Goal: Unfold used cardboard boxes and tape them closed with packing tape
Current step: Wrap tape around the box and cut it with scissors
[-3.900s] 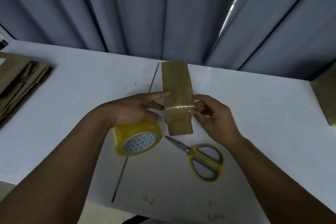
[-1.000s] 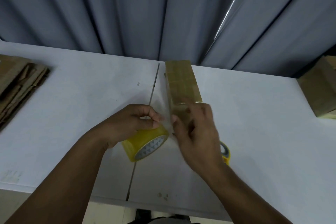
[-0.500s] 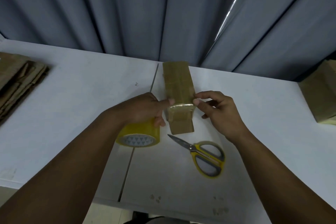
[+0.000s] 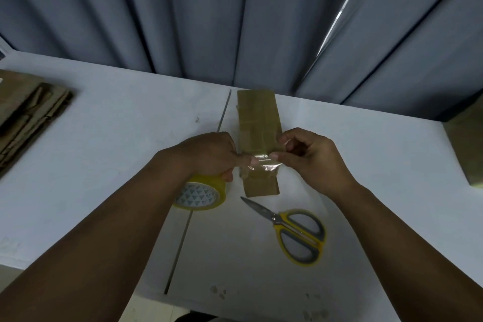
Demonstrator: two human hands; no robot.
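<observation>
From the head camera, one narrow cardboard box (image 4: 257,123) lies lengthwise on the white tabletop (image 4: 117,154), its far end toward the curtain (image 4: 209,15). One strip of clear tape (image 4: 264,162) is stretched across the box's top near its near end. The left hand (image 4: 206,154) grips the single roll of tape (image 4: 201,195), which stands on the tabletop, and its curled fingers (image 4: 241,158) pinch the strip's left end. The right hand (image 4: 311,159) pinches the right end between thumb and forefinger, the other fingers loosely curled. The roll's core shows a triangle pattern, with no lettering readable. One pair of yellow-handled scissors (image 4: 295,230) lies closed just in front of the box. One stack of flattened cardboard (image 4: 28,115) lies at the left edge, and a second box (image 4: 467,149) at the right edge.
</observation>
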